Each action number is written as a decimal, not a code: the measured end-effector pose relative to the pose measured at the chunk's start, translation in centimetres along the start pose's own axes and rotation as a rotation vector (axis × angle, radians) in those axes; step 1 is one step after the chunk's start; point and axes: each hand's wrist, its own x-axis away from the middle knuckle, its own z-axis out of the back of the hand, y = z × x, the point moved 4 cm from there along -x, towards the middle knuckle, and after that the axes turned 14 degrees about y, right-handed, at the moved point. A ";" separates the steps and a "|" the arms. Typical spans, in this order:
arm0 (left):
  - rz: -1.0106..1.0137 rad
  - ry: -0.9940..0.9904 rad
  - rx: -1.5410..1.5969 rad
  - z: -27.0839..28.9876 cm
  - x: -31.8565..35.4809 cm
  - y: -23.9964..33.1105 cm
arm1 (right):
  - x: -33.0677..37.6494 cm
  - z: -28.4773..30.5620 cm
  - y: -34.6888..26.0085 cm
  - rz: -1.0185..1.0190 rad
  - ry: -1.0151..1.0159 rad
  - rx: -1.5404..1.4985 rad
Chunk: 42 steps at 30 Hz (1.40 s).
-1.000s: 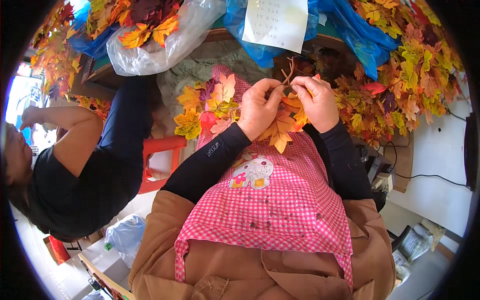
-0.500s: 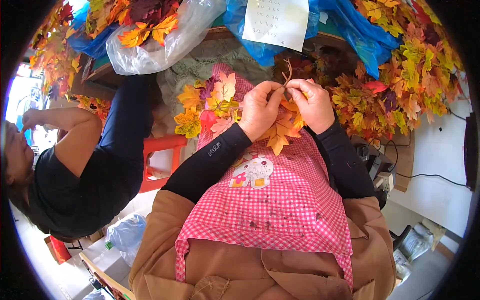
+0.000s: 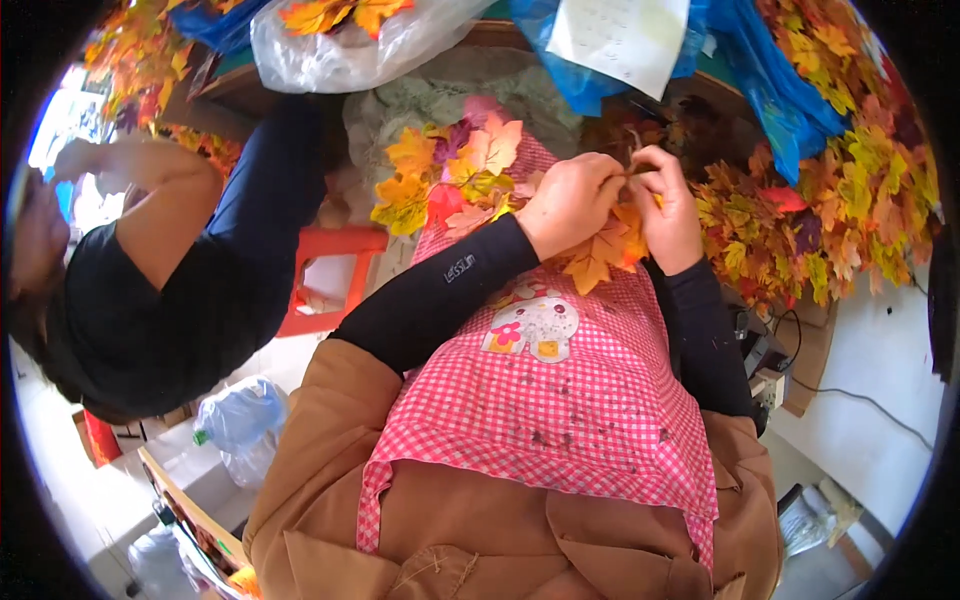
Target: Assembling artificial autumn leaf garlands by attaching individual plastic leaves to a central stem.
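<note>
My left hand [image 3: 572, 208] and my right hand [image 3: 670, 212] meet over my lap, fingers closed around the thin brown stem [image 3: 635, 142] of an artificial maple leaf spray. Orange leaves [image 3: 598, 256] hang below and between the hands. To the left of my left hand spreads a cluster of yellow, peach, red and purple maple leaves [image 3: 470, 165], resting against my pink checked apron [image 3: 590, 390]. Whether both clusters belong to one stem is hidden behind my left hand. My fingertips overlap at the stem, so their exact grip is partly covered.
A written paper sheet [image 3: 622, 45] lies on blue plastic bags [image 3: 775, 80] at the table edge. Piled artificial leaves [image 3: 845, 190] stand at the right. A clear bag [image 3: 360, 50] hangs at upper left. Another person [image 3: 170, 290] sits at left near a red stool [image 3: 345, 265].
The whole view has shifted, so the hands and leaves sit further right and slightly lower. My right fingers have moved up along the stem. The other person's hand is blurred by motion.
</note>
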 end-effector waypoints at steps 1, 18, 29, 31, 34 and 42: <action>-0.017 -0.123 -0.043 0.3 0.0 -0.1 | 0.1 0.1 -0.1 -0.059 -0.055 0.038; -0.115 -0.114 -0.239 11.0 4.5 -3.2 | -0.4 1.6 4.4 0.084 0.051 0.175; 0.037 -0.167 -0.461 10.3 7.9 -3.4 | -1.0 1.7 6.5 -0.050 0.017 0.119; -0.022 -0.155 -0.502 10.7 7.9 -3.3 | -1.1 1.8 7.0 -0.071 0.013 0.115; -0.040 -0.129 -0.487 10.8 7.8 -3.4 | -1.0 1.8 7.8 -0.162 0.007 0.123; 0.006 0.251 -0.329 11.9 4.5 -4.9 | -1.3 1.5 6.8 -0.093 0.012 0.058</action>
